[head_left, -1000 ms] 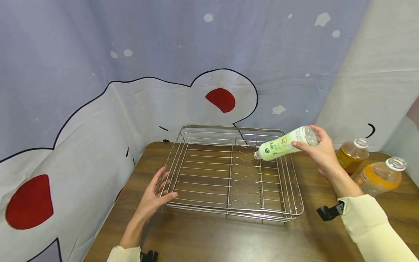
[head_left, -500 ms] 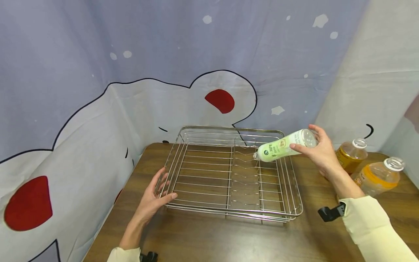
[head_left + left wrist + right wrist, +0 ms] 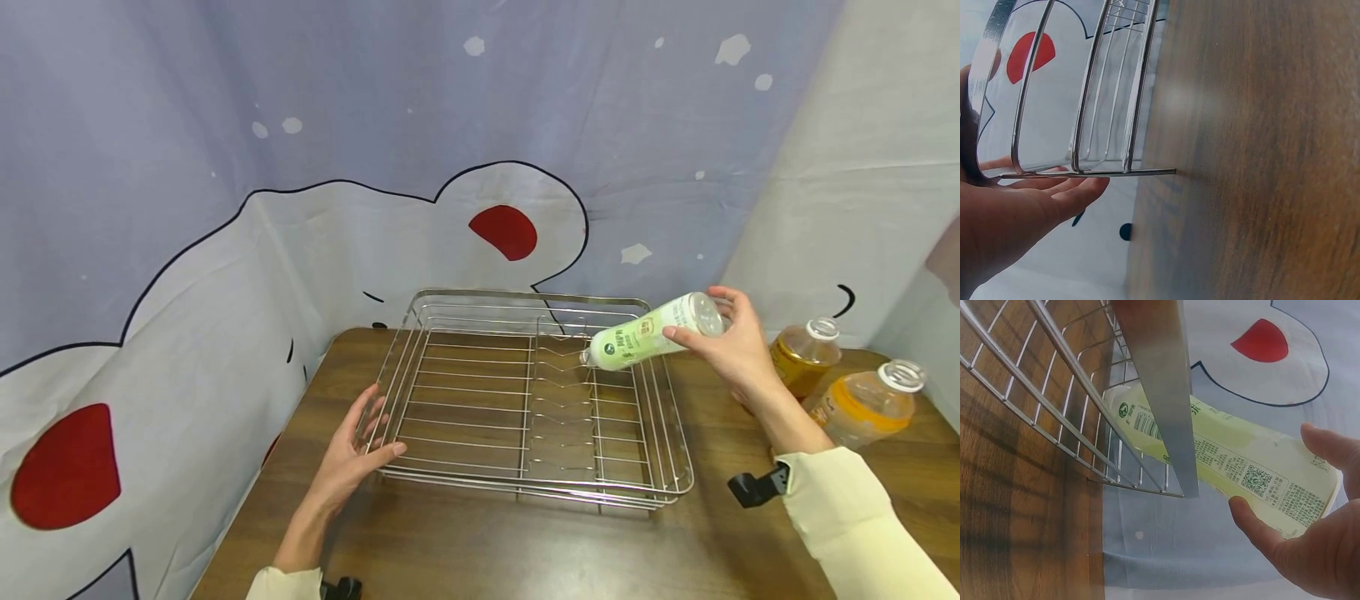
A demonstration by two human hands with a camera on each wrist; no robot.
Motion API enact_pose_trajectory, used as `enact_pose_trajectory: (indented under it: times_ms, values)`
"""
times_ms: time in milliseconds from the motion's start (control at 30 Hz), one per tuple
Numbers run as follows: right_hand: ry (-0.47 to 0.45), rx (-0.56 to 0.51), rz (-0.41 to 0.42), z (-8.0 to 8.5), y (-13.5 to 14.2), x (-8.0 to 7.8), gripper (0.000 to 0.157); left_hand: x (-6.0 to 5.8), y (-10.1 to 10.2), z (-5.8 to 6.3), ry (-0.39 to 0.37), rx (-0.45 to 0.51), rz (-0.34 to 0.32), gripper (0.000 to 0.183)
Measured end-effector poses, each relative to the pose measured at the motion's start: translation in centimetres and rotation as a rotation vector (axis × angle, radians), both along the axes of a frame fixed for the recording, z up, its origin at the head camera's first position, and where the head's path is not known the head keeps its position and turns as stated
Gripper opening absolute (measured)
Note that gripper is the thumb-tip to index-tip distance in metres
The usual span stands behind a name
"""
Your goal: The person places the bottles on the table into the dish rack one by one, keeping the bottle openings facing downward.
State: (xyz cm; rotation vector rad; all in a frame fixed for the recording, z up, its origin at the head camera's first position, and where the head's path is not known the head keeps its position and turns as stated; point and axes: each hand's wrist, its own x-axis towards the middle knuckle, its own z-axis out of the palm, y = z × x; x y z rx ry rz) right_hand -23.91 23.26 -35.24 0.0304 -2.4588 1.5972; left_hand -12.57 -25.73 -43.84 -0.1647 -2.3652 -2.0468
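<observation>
Head view: right hand (image 3: 738, 346) pinches the green bottle (image 3: 645, 335) near its base. The bottle is tilted, neck down inside the right part of the wire rack (image 3: 480, 292), base raised over the rack's edge. Left hand (image 3: 347, 457) holds the rack's left side, thumb over the top. Amber bottle (image 3: 802, 358) and orange-labelled bottle (image 3: 870, 408) stand right, on the wooden table (image 3: 465, 550).

Left wrist view: fingers (image 3: 1079, 197) extended along the outer wires.

Right wrist view: the green bottle passes behind the rack's flat upper band, printing visible
</observation>
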Motion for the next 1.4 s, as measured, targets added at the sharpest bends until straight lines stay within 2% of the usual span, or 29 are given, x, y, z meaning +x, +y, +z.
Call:
enact_pose_trajectory:
  times_ms: [300, 500, 667, 900, 1100, 1233, 1400]
  values:
    - [0.013, 0.036, -0.032, 0.3, 0.2, 0.0, 0.084, -0.1, 0.1, 0.1, -0.004, 0.004, -0.002, 0.092]
    - [0.027, 0.051, 0.010, 0.2, 0.5, -0.1, 0.089, -0.2, 0.1, 0.1, -0.003, -0.004, -0.003, 0.092]
    - [0.022, -0.002, 0.026, 0.1, 0.5, -0.3, 0.095, -0.3, 0.2, 0.1, -0.003, -0.009, -0.002, 0.092]
    - [0.039, -0.051, -0.008, 0.1, 0.4, -0.3, 0.090, -0.3, 0.3, 0.2, -0.007, -0.014, -0.001, 0.093]
    - [0.020, -0.061, 0.008, 0.1, 0.7, 0.1, 0.093, -0.3, 0.3, 0.2, -0.005, -0.017, 0.001, 0.093]
    - [0.022, -0.026, 0.003, 0.3, 1.0, 0.5, 0.094, -0.3, 0.4, 0.2, -0.007, -0.017, 0.001, 0.093]
    - [0.061, 0.116, -0.047, 1.5, 1.5, 1.7, 0.096, -0.1, 0.3, 0.3, -0.012, -0.012, -0.008, 0.092]
